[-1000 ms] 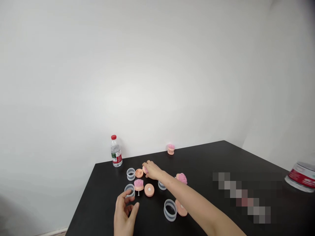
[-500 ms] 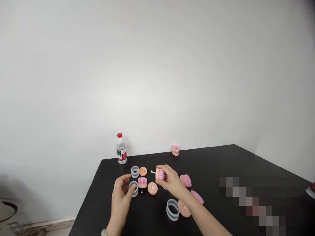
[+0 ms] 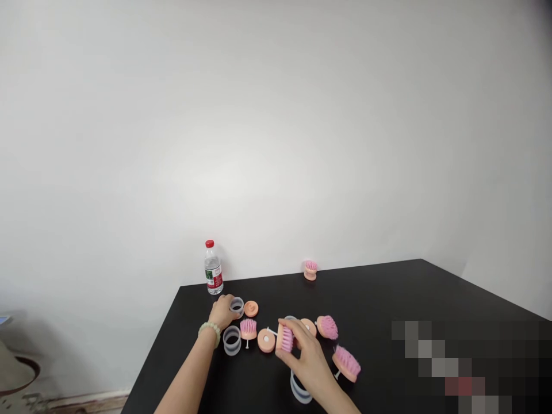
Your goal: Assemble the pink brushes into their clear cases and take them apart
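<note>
My left hand (image 3: 223, 311) and my right hand (image 3: 302, 357) were well apart, both low in the middle of the frame over the black surface (image 3: 366, 293). My right hand was clamped on a pink-bristled brush head (image 3: 285, 339), and a white peg (image 3: 271, 331) stuck out from it toward the left. Just below the peg lay a peach disc with a white centre (image 3: 266, 340). My left fingers (image 3: 228, 305) touched the side of a clear plastic ring (image 3: 237, 306), though I could not tell whether they gripped it. A green bead bracelet (image 3: 209, 332) sat on my left wrist.

A second clear ring (image 3: 232, 340) stood just below my left hand, beside an upright brush head (image 3: 248, 329) with its peg pointing down. A plain peach disc (image 3: 250, 309) lay just right of the first ring. A third ring (image 3: 290, 317) showed only partly behind my right hand, and a fourth ring (image 3: 299, 389) was partly hidden beneath it. Right of them were a peach base (image 3: 307, 326) and a brush head on its side (image 3: 327, 327), with another brush head (image 3: 346, 363) lower right. Along the far edge, upper left of the objects, stood a red-capped water bottle (image 3: 213, 268); a small upright brush head (image 3: 310, 270) stood farther right.
</note>
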Tool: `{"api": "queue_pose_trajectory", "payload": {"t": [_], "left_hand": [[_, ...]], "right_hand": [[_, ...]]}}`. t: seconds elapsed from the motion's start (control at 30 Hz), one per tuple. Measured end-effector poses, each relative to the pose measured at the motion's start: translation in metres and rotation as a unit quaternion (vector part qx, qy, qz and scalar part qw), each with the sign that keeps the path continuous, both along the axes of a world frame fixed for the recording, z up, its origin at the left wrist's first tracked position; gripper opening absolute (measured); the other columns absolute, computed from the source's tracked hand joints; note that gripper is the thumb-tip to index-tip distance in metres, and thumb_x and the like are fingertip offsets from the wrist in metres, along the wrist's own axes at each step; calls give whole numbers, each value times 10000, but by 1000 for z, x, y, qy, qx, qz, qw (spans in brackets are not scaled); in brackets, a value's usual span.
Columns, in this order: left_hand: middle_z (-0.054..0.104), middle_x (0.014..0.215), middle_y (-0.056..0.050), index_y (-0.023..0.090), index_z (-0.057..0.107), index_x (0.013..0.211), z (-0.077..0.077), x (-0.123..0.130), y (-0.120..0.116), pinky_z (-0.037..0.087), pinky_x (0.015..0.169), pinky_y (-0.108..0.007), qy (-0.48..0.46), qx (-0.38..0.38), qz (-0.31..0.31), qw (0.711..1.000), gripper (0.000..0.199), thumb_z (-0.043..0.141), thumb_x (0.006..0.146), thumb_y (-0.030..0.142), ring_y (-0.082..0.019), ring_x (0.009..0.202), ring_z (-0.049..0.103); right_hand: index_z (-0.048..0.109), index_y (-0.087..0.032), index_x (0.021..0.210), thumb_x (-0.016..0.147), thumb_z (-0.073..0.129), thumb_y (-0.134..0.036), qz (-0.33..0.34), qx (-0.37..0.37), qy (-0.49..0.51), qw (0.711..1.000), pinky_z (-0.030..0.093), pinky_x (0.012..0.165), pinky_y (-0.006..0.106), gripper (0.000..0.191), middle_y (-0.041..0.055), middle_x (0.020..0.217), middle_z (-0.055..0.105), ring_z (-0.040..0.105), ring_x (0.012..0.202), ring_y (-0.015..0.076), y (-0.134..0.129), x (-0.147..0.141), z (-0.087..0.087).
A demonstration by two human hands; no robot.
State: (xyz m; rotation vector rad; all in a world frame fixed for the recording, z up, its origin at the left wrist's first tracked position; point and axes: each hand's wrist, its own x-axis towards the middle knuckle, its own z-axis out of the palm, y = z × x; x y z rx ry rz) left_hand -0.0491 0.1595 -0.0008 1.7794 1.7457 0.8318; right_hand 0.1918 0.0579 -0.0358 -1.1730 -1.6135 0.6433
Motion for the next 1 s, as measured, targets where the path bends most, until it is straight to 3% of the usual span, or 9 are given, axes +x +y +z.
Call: {"api": "queue_pose_trajectory", "payload": {"t": [0.13, 0.23, 0.4, 0.53, 0.6, 0.7, 1.0], "left_hand": [[650, 1199, -89, 165, 601, 1198, 10, -1, -13, 552, 886, -446, -103, 33, -42, 993, 330, 635, 916, 333, -235, 1039, 651], [680, 1092, -84, 166, 607, 1137, 21, 2, -44, 528, 916, -378, -185, 73, -103, 975, 345, 700, 839, 315, -246, 1047, 650], [617, 1016, -62, 204, 681, 1048, 20, 13, -103, 537, 844, -354, -280, 106, -178, 938, 367, 786, 733, 362, -248, 960, 649], [572, 1009, -52, 238, 733, 1026, 0, 15, -123, 547, 818, -348, -348, 130, -106, 922, 389, 844, 662, 315, -245, 941, 638], [564, 1038, -60, 250, 743, 1033, -8, 14, -125, 550, 828, -351, -352, 138, -70, 923, 399, 849, 657, 332, -257, 975, 627], [556, 1060, -65, 270, 750, 1056, -14, 9, -127, 551, 851, -362, -348, 144, -57, 925, 426, 854, 654, 361, -268, 1009, 612], [613, 1075, -69, 314, 720, 1153, -14, 8, -133, 535, 880, -379, -299, 136, -157, 931, 471, 834, 701, 381, -284, 1033, 622]], "right_hand": [[646, -281, 1217, 775, 652, -227, -24, 45, 4, 999, 529, 968, 427, 446, 74, 1251, 629, 589, 1196, 296, 3, 3, -4], [600, -273, 1272, 820, 648, -276, -23, 53, 18, 998, 536, 966, 427, 455, 84, 1265, 617, 595, 1193, 291, 3, 4, -3], [533, -255, 1257, 818, 663, -266, -14, 48, 89, 995, 542, 944, 406, 458, 82, 1240, 618, 629, 1125, 262, -12, -10, 22], [597, -265, 1111, 740, 694, -110, 63, 48, 46, 996, 527, 896, 345, 414, 33, 1140, 639, 628, 1042, 228, -30, -29, 53], [618, -267, 1087, 721, 711, -83, 93, 46, 24, 994, 517, 871, 323, 420, 26, 1142, 638, 619, 1042, 226, -35, -37, 60], [627, -256, 1084, 732, 723, -90, 95, 49, 26, 994, 509, 852, 310, 401, 28, 1105, 643, 624, 1011, 220, -36, -46, 56], [572, -297, 1224, 773, 765, -196, 127, 80, 26, 988, 488, 957, 327, 501, 34, 1190, 632, 607, 1108, 233, -38, -42, 28]]}}
